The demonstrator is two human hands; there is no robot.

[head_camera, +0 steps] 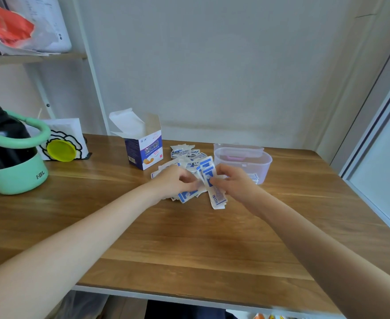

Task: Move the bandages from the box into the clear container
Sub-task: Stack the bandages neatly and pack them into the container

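Observation:
A blue and white bandage box (144, 150) stands open on the wooden table (189, 238), flaps up. To its right, several wrapped bandages (187, 154) lie scattered in a loose pile. Both hands meet over the near part of that pile. My right hand (232, 180) pinches a stack of bandages (209, 176) that stands on end, blue stripes showing. My left hand (177, 180) grips the same stack from the left side. The clear container (243, 163) sits just behind my right hand; a few bandages show through its wall.
A mint green holder with a dark bottle (12, 155) stands at the left edge. Behind it leans a white card stand with a yellow disc (61, 150). Shelves with bags rise at the far left. The wall runs along the table's back edge.

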